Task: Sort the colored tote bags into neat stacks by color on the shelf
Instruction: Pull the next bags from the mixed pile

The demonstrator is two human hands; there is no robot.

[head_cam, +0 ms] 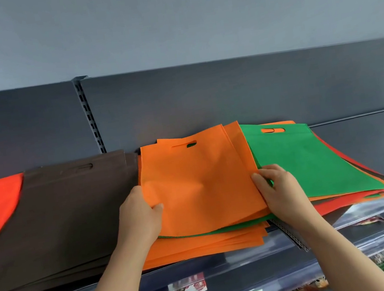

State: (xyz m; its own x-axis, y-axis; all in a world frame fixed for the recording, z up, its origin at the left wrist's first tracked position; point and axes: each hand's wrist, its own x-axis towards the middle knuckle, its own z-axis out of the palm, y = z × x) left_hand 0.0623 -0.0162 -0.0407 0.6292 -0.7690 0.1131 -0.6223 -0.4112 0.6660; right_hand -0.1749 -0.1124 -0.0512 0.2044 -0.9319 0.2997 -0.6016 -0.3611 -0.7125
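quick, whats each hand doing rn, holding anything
left hand: grips the left edge of the top orange bag, thumb on top.
right hand: grips the right edge of the same orange bag.

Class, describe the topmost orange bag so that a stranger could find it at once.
On the dark grey shelf, find the orange stack between the brown stack and the green bag. The topmost orange bag lies on it. Unlike the orange bags below, green shows through its handle slot and a thin green edge peeks out beneath it.
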